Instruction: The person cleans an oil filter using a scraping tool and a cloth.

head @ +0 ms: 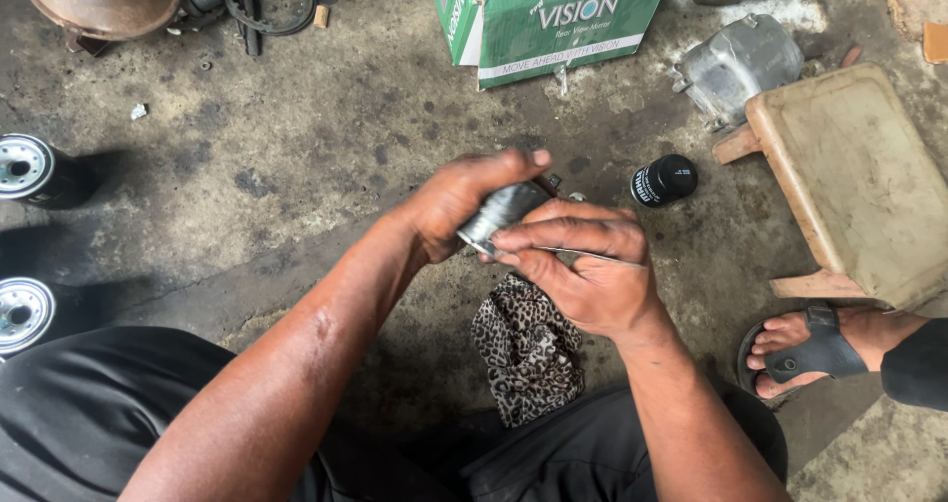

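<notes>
- While the small grey metal cylinder (502, 209) was gripped in the left hand (456, 204) above the floor, a thin metal tool (592, 256) was pinched in the right hand (591, 270) against its rim.
- Judged best: cylinder held steady, tool kept shallow, light leverage only.
- Green and white box (553, 18): contents hidden.
- Black canister (664, 180): closed, contents unseen.

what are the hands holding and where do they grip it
The left hand wraps round the body of a small grey metal cylinder. The right hand pinches a thin metal tool near its end by the cylinder.
</notes>
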